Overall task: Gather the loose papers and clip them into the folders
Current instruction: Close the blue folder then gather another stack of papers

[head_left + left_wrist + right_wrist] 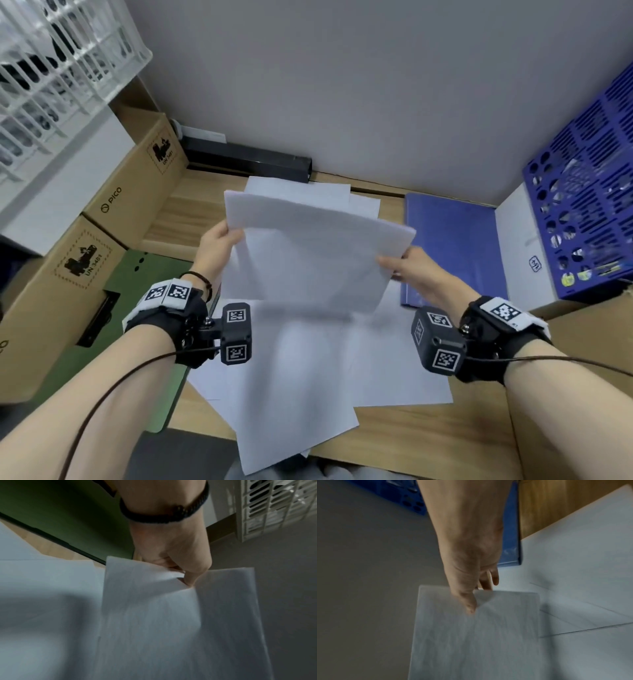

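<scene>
We see a stack of white papers lifted above the desk, tilted. The left hand pinches its left edge, and the right hand pinches its right edge. More loose sheets lie on the middle of the desk. A blue folder lies near the right edge, a green folder at the left edge.

White paper stack held aloft, tilted; loose sheets below (overlapping); blue folder flat, right.
</scene>
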